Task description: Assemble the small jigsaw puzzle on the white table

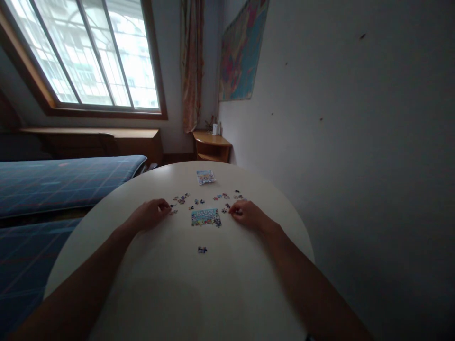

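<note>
My left hand (152,213) and right hand (249,214): fingers curled by loose jigsaw pieces (224,210), can't tell if gripping any. Partly joined jigsaw (206,217) lies between them on white table (163,289). Pieces should be light, stiff; pinch edges. Lifting joined part may split it.

I can't make out a word or number from here — the pale shapes on the joined puzzle (206,218) and the print on the small picture sheet (205,177) beyond it are too small, the wall map (243,54) too blurred.
</note>
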Demonstrator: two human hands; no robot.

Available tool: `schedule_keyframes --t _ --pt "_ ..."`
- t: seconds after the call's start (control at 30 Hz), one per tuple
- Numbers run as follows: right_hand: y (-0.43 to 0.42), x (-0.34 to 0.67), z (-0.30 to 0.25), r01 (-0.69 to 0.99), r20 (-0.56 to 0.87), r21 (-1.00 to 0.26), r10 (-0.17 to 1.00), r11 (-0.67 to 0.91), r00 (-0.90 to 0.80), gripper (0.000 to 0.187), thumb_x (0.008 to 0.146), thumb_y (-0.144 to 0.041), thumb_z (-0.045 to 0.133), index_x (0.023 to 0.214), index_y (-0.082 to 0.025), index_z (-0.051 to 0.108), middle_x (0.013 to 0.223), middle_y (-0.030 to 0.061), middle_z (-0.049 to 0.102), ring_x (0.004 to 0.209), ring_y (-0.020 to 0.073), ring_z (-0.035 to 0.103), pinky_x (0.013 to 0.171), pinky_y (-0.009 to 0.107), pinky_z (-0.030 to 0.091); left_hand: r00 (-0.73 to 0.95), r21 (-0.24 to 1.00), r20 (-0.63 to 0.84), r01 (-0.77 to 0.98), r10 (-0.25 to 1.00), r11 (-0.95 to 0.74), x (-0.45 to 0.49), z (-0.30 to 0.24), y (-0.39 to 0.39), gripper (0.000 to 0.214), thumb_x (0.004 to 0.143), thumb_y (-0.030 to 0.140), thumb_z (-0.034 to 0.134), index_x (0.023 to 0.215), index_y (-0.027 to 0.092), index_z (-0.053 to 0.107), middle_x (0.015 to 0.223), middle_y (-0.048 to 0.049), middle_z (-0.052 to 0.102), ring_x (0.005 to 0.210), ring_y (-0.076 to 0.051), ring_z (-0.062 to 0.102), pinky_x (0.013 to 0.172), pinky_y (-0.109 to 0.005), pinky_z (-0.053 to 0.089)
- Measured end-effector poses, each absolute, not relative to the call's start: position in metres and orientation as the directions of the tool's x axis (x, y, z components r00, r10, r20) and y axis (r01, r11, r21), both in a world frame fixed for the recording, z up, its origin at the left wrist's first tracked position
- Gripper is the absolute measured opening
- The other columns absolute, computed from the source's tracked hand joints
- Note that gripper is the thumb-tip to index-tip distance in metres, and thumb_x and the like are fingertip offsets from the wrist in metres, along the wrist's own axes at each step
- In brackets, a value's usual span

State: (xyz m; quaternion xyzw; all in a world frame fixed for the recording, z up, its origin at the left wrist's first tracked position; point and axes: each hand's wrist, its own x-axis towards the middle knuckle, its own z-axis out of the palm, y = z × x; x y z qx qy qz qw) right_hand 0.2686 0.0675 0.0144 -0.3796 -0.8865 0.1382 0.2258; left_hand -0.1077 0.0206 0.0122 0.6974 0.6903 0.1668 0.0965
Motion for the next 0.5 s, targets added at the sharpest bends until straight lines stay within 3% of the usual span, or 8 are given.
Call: schedule_keyframes --t 0.2,0.37,0.5 --pt "0.066 0.274 0.018 0.646 0.279 -0.426 0.771 0.634 -0.572 0.016 0.08 -0.013 0.061 0.088 -0.019 0.074 0.09 0.0047 0.072 0.084 0.0157 0.064 0.079 0.028 0.048 0.056 0.37 0.076 0.926 0.996 -0.08 -0.093 0.012 0.018 0.028 0.079 0.043 0.055 0.087 0.022 0.071 0.093 -0.0068 0.072 0.081 -0.022 0.066 0.071 -0.03 0.047" --pt "0.068 0.269 0.015 0.611 0.326 -0.413 0.736 0.676 -0.594 0.016 0.078 -0.011 0.063 0.088 -0.018 0.074 0.09 0.0058 0.072 0.084 0.0161 0.064 0.081 0.028 0.047 0.067 0.376 0.083 0.922 0.994 -0.094 -0.09 0.01 0.018 0.024 0.082 0.04 0.055 0.089 0.021 0.069 0.084 -0.0062 0.07 0.075 -0.021 0.064 0.068 -0.03 0.046" --pt "0.065 0.26 0.016 0.582 0.326 -0.367 0.686 0.726 -0.65 0.016 0.078 -0.012 0.065 0.088 -0.019 0.074 0.089 0.0052 0.072 0.086 0.017 0.064 0.085 0.03 0.046 0.151 0.417 0.141 0.887 0.978 -0.197 -0.069 0.009 0.014 0.019 0.083 0.036 0.055 0.085 0.021 0.066 0.081 -0.0039 0.07 0.073 -0.02 0.062 0.066 -0.03 0.044"
